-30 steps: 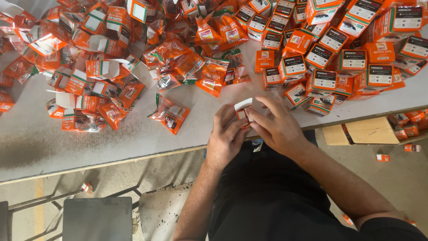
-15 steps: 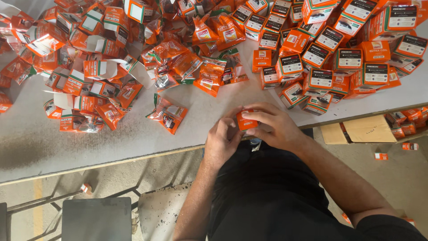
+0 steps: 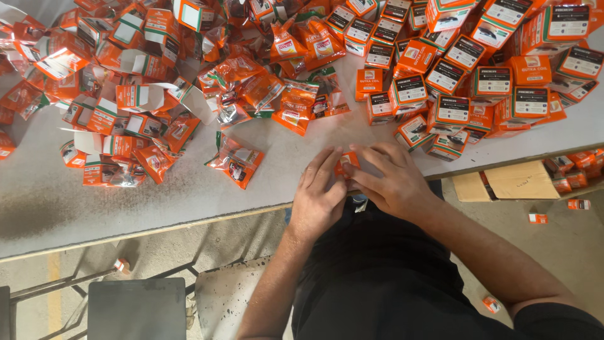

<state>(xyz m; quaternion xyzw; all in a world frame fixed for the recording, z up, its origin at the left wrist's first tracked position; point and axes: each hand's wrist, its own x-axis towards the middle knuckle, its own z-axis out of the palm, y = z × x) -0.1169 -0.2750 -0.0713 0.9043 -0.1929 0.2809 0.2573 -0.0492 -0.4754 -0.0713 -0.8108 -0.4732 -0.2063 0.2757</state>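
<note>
Both hands, left [image 3: 319,195] and right [image 3: 391,179], are closing their grip around a small orange box [image 3: 346,165] at the desk [image 3: 189,195] edge. Pouches [image 3: 236,162] and boxes [image 3: 453,82] are crowding behind. A second ago a white piece was showing; now it is hidden.

Small box [image 3: 346,165] at centre frame: orange. Closed boxes [image 3: 478,69], upper right: orange with black-and-white label panels. Sachets [image 3: 236,162], centre and upper middle: orange, green and white trim. Flat cartons [image 3: 119,101], upper left: orange outside, white inside. Table [image 3: 126,201]: grey, speckled.
</note>
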